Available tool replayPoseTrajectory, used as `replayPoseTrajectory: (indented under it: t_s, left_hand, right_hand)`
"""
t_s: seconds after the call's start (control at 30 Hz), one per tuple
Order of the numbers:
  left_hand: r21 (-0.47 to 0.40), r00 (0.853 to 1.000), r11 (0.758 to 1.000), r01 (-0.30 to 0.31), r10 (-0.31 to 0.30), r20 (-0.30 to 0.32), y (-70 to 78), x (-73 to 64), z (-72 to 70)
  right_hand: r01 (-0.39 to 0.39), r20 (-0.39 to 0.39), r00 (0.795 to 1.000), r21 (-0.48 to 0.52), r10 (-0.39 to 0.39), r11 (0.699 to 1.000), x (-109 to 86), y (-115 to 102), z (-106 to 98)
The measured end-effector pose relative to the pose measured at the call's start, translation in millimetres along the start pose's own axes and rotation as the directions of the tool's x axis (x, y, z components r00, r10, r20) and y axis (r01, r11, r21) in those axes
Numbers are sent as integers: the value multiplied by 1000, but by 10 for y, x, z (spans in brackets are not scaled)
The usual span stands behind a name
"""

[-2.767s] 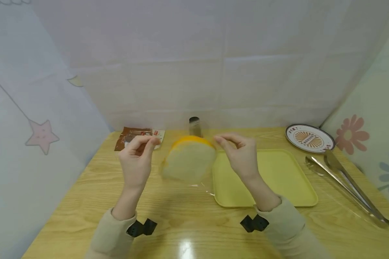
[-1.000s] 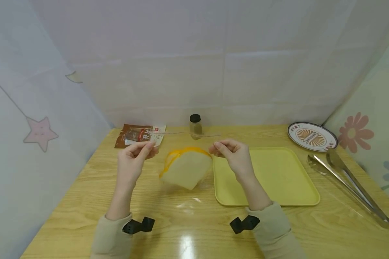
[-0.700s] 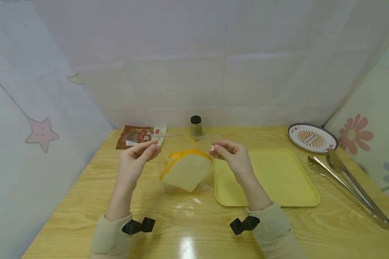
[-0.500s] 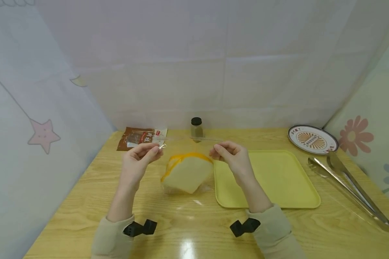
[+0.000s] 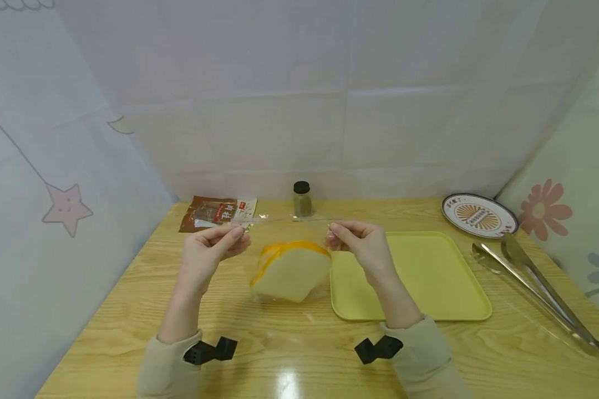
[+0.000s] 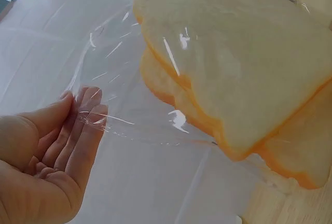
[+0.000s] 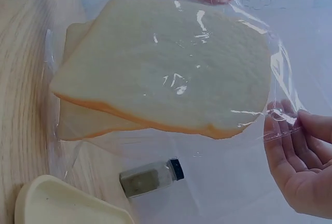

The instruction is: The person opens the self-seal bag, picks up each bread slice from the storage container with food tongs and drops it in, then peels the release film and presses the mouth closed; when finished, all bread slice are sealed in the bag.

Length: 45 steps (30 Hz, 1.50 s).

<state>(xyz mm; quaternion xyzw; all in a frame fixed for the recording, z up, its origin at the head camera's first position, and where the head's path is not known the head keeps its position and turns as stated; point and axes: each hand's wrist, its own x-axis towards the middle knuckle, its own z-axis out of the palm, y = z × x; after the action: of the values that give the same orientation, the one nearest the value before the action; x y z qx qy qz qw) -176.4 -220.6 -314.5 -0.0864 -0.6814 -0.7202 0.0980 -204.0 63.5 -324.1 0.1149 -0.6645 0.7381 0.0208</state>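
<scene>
In the head view a clear plastic bag (image 5: 290,231) hangs stretched between two hands. Two overlapping bread slices (image 5: 292,274) with orange-brown crusts lie inside it, tilted, seen closely in the left wrist view (image 6: 233,58). My left hand (image 5: 206,250) pinches the bag's upper left corner between thumb and fingers. At the upper right corner, my right hand (image 5: 368,244) pinches the film in the same way. Both wrist views show the film, bright with reflections, between thumb and fingers.
A yellow tray (image 5: 429,277) lies right of the bag. Behind stand a black-capped jar (image 5: 302,202) and a brown packet (image 5: 204,209). A patterned plate (image 5: 479,216) leans far right, with metal tongs (image 5: 513,250) in front. The wooden table (image 5: 289,343) reaches toward me.
The blurred, swinging bag from the earliest frame now hangs steadier. Its upper edge has come down to about the hands' height, and the slices sit slightly lower. Both hands keep their pinch.
</scene>
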Motion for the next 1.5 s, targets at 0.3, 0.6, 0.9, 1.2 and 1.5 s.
replayPoseTrajectory:
  t_s: [0.3, 0.6, 0.9, 1.2, 1.5]
  left_hand:
    - [-6, 997, 997, 74, -73, 26, -21, 5, -37]
    - [50, 987, 989, 137, -141, 82, 25, -10, -55]
    - [62, 985, 987, 149, -154, 78, 38, -17, -58]
    - [65, 989, 989, 129, -133, 64, 35, -8, -39]
    - [45, 989, 996, 83, -88, 119, 6, -7, -21]
  right_hand:
    - [-42, -22, 999, 20, 42, 999, 22, 54, -2]
    - [-43, 37, 998, -21, 43, 999, 16, 44, -54]
    - [59, -122, 988, -276, -96, 959, -2, -77, -13]
    - [632, 146, 754, -429, -640, 646, -72, -507, 414]
    - [763, 667, 643, -522, -376, 381, 108, -648, 846]
